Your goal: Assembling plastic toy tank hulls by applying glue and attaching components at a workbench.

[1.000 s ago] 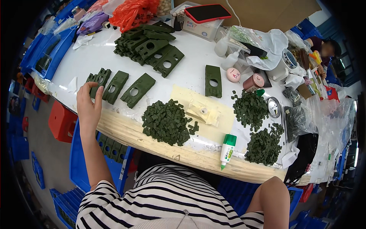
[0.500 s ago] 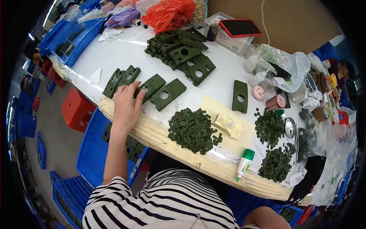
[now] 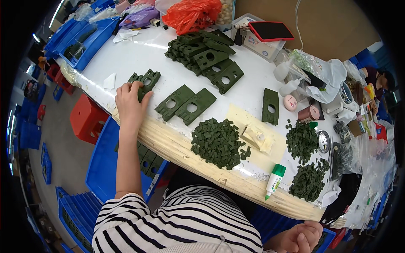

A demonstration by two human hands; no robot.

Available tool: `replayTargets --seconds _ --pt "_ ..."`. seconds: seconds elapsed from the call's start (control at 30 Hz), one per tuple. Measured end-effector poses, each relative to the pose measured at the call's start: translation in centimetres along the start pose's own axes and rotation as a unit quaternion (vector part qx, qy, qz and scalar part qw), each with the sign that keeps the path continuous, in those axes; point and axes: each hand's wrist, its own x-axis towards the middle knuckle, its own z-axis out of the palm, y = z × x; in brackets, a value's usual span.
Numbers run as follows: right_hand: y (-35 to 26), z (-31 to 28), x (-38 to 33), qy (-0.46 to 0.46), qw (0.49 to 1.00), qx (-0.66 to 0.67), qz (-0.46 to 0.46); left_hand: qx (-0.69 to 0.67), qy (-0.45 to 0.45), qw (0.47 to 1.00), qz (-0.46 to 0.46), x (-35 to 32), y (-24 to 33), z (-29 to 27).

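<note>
My left hand (image 3: 130,104) reaches over the table's near left edge, fingers and thumb closed around the near ends of a pair of dark green plastic tank-hull parts (image 3: 149,80). The hand hides much of this pair. Just to its right lie two more hull parts, one (image 3: 174,102) against the other (image 3: 195,106), each with a round hole. At the lower right, below the table edge, my right hand (image 3: 297,238) has its fingers curled in a loose fist. Nothing shows in it.
Stacked hull parts (image 3: 206,57) lie farther back, with a single one (image 3: 270,107) at the right. Small green pieces form heaps (image 3: 221,143), (image 3: 301,143), (image 3: 308,181). A glue bottle (image 3: 275,181) lies near the front edge. A blue bin (image 3: 101,168) stands below left.
My left hand has moved left from the middle hull part to the pair at the left. That middle part now sits against its right neighbour. My right hand has come into view.
</note>
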Motion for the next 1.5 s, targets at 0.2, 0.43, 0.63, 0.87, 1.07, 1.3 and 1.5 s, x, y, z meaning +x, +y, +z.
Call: replayTargets --seconds 0.2,0.43,0.63,0.87,1.07,1.3,1.5 --pt "-0.6 1.5 0.9 -0.054 0.997 0.026 0.042 -0.003 0.043 0.998 0.053 0.3 -0.8 1.2" --pt "-3.0 1.7 0.3 -0.157 0.971 0.053 0.173 -0.015 0.037 0.994 0.100 0.4 -0.1 0.1" --pt "-2.7 6.6 0.9 -0.251 0.905 0.154 0.308 -0.294 -0.125 0.927 0.199 -2.9 8.1 -7.4" --pt "-0.4 7.7 0.6 -0.327 0.833 0.320 0.312 -0.463 -0.343 0.732 0.364 -6.8 13.9 -8.5" --pt "0.4 5.1 0.0 -0.238 0.794 0.418 0.373 -0.728 -0.569 0.372 0.091 -8.4 15.4 -5.2" --pt "0.9 5.8 -0.7 -0.257 0.784 0.454 0.337 -0.612 -0.755 0.163 -0.168 -9.9 16.4 -5.6" --pt "6.6 4.3 -2.3 -0.252 0.841 0.106 0.466 -0.765 -0.641 -0.009 -0.065 -11.7 15.7 -2.3"
